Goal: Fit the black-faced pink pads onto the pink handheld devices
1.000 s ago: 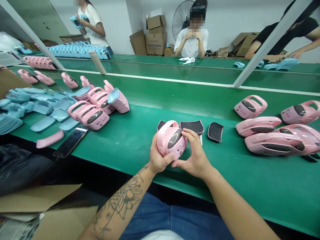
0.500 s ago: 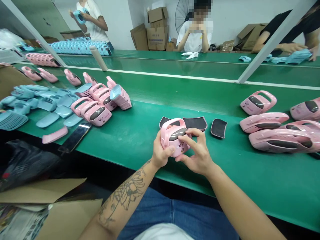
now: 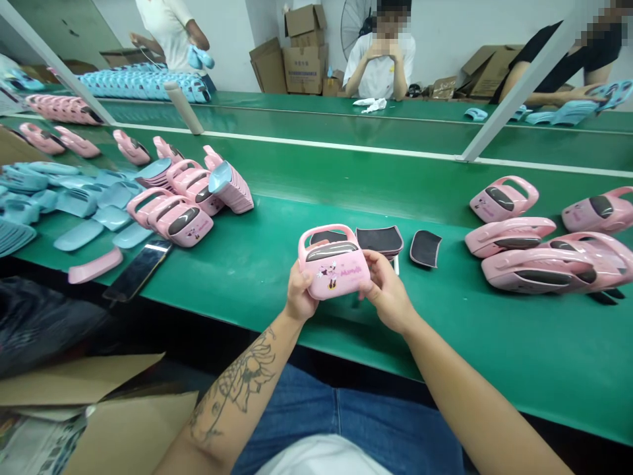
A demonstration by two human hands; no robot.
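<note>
A pink plastic housing with a carry handle (image 3: 341, 274) is held up over the near part of the green table. Its printed cartoon side faces me, with a dark glossy strip above the print. My left hand (image 3: 300, 293) grips its left end. At the right end, my right hand (image 3: 388, 290) pinches the lower corner between thumb and fingers. Just behind the housing lie dark curved panels with pink edges (image 3: 380, 239), one partly hidden by it. Another dark curved panel (image 3: 426, 249) rests apart to the right.
Pink housings (image 3: 539, 267) are grouped at right, with more (image 3: 182, 221) at left. Light-blue curved plastic pieces (image 3: 79, 234), a pink strip (image 3: 95, 266) and a phone (image 3: 138, 270) lie left. A white slanted post (image 3: 519, 86) rises from the table. Co-workers are across the table.
The housing has turned so its printed side faces me. My right hand has shifted from the dark strip to the right end. My view has shifted slightly.
</note>
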